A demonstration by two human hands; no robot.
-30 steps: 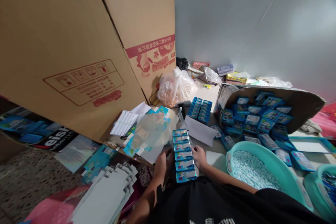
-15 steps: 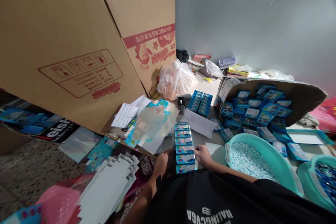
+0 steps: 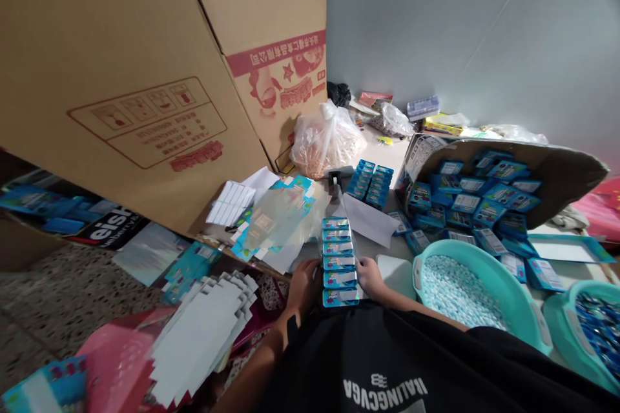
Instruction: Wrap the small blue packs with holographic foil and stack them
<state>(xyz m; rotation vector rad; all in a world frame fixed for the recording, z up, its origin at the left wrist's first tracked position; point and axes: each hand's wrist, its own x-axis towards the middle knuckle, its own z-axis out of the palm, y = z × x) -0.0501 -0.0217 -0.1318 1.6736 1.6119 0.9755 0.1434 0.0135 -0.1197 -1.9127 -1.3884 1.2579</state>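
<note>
A row of several small blue boxes (image 3: 338,258) in a clear wrapper lies close in front of me on the table. My left hand (image 3: 303,285) grips the near left side of the row with its fingers curled. My right hand (image 3: 371,274) presses against the near right side, fingers bent round it. A loose clear film sheet (image 3: 276,224) lies over flat blue cartons just left of the row. A white paper sheet (image 3: 369,222) lies to the right of the row's far end.
A large tilted cardboard box (image 3: 145,77) fills the left. A tipped carton (image 3: 489,193) spills many blue boxes. A teal basin (image 3: 465,284) holds pale pellets, and a second basin (image 3: 588,329) sits at the right. White die-cut card stacks (image 3: 198,335) lie low left. A bag (image 3: 325,141) stands behind.
My view has tilted slightly. The row of blue boxes and both hands sit a little closer to my body; both hands keep their hold on it.
</note>
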